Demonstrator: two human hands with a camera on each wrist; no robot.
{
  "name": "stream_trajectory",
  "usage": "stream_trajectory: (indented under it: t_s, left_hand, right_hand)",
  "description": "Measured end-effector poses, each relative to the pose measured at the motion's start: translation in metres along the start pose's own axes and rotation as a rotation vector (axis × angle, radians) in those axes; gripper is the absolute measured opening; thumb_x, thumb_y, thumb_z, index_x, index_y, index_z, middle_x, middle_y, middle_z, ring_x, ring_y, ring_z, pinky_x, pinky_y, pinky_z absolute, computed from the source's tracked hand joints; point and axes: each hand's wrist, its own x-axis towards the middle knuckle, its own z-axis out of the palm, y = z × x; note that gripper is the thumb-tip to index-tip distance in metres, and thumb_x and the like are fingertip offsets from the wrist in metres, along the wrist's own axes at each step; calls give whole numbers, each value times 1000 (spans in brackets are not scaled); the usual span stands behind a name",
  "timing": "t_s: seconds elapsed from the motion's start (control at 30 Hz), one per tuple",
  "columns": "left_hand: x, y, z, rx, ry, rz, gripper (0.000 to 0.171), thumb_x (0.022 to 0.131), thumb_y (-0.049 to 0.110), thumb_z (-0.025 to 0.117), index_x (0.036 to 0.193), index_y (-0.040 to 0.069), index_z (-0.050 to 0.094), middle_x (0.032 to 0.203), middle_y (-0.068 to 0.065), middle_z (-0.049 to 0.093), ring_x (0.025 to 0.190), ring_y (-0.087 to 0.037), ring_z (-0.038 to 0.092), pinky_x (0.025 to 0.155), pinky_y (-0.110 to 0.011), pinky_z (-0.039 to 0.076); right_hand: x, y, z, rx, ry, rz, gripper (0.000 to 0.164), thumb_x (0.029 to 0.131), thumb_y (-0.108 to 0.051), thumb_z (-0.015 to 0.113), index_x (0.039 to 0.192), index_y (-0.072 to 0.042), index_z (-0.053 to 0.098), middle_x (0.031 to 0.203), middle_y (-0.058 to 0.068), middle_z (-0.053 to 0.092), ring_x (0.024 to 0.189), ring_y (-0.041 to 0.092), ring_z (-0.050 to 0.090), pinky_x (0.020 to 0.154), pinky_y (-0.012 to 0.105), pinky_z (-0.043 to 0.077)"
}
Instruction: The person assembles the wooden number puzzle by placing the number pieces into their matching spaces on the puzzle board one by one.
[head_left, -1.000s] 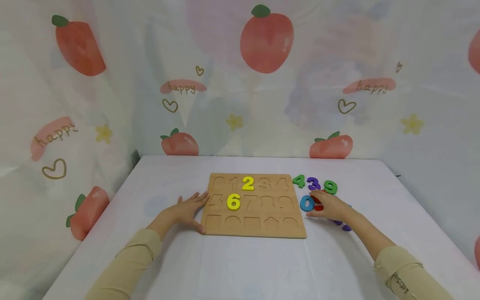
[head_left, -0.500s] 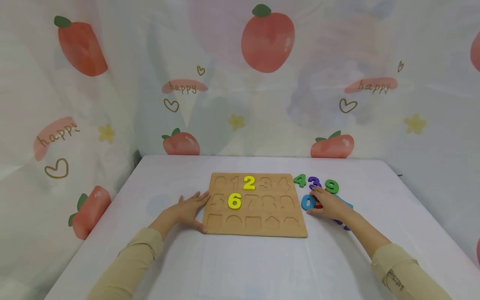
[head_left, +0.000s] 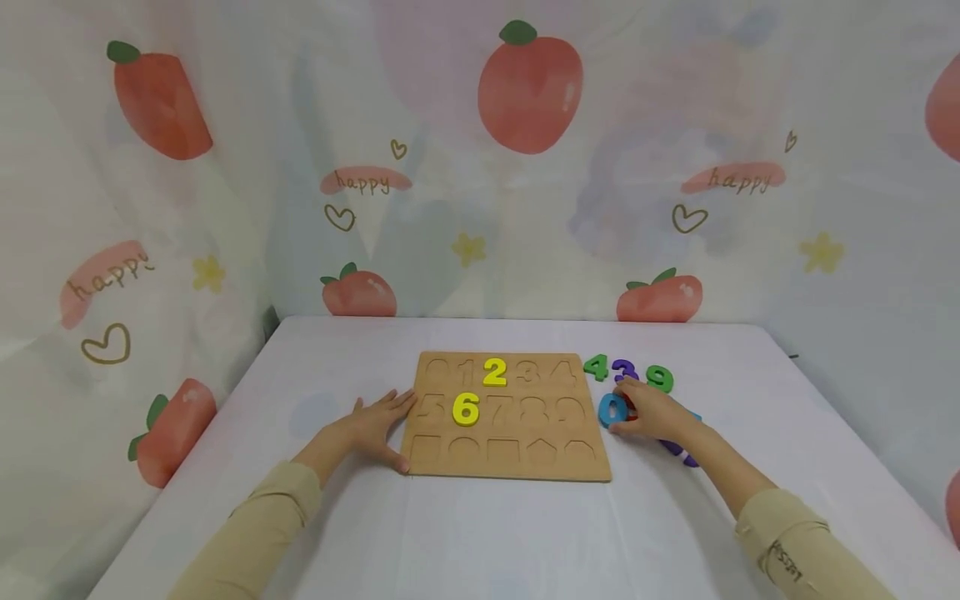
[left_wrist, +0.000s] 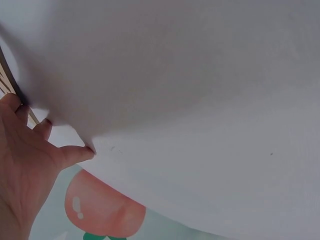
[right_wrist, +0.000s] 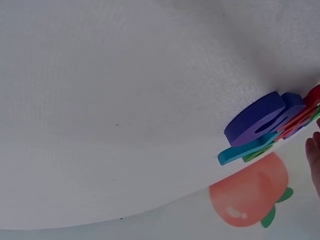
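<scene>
A wooden number board (head_left: pixel 510 462) lies on the white table, with a yellow 2 (head_left: pixel 495 372) and a yellow 6 (head_left: pixel 466 409) in its recesses. Along the board's left edge my left hand (head_left: pixel 371 429) rests with fingers spread, thumb at the near corner. Right of the board, my right hand (head_left: pixel 652 412) pinches a blue number 0 (head_left: pixel 606 411) between thumb and fingers at its near and far edges. A red piece (head_left: pixel 632 412) shows partly under that hand. In the right wrist view only some fingers (right_wrist: pixel 314 152) appear at the edge.
Beyond the right hand lie a green 4 (head_left: pixel 597 367), a purple 3 (head_left: pixel 623 368) and a green 9 (head_left: pixel 660 378). Purple pieces (head_left: pixel 681 452) and a light blue piece (head_left: pixel 696 415) are partly hidden by the right hand and wrist. A patterned cloth backdrop (head_left: pixel 480 283) rises behind the table.
My right thumb and fingers have closed in slightly on the blue 0, covering more of the red piece. The left hand stays at the board's edge. The head view shifts slightly.
</scene>
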Motion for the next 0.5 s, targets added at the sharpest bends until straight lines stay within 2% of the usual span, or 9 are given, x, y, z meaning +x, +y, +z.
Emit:
stream_trajectory:
  t_s: [0.1, 0.2, 0.3, 0.4, 0.5]
  left_hand:
    - [0, 0, 1, 13, 5, 8, 120, 61, 60, 78, 152, 13, 15, 160, -2, 10, 147, -31, 8, 105, -74, 7]
    - [1, 0, 0, 22, 3, 6, 120, 61, 62, 78, 152, 14, 15, 160, 0, 10, 147, -31, 8, 105, -73, 8]
    - [1, 1, 0, 28, -3, -6, 121, 61, 63, 77, 152, 15, 14, 160, 0, 9, 147, -30, 7, 106, -73, 8]
    - [0, 0, -1, 20, -3, -1, 121, 61, 62, 77, 152, 14, 14, 160, -1, 9, 147, -31, 7, 105, -73, 8]
    - [-1, -1, -2, 16, -1, 4, 122, 61, 62, 77, 152, 12, 14, 160, -2, 9, 147, -32, 7, 105, -74, 7]
  right_hand:
    - [0, -2, -2, 32, -3, -9, 57, 76, -23, 77, 115, 11, 54, 100, 18, 62, 83, 22, 58, 76, 40, 53]
    - [2, -4, -4, 50, -21, 1, 58, 76, -23, 77, 116, 10, 53, 93, 13, 62, 74, 15, 51, 67, 30, 48]
    - [6, -6, -4, 60, -39, 22, 60, 76, -24, 78, 119, 9, 53, 87, 9, 61, 70, 13, 48, 63, 26, 43]
    - [10, -10, -4, 65, -37, 22, 62, 75, -25, 78, 120, 10, 53, 92, 14, 64, 76, 19, 54, 67, 32, 49]
    - [14, -16, -4, 83, -20, 6, 62, 76, -25, 78, 121, 10, 54, 105, 22, 66, 90, 30, 62, 77, 44, 53]
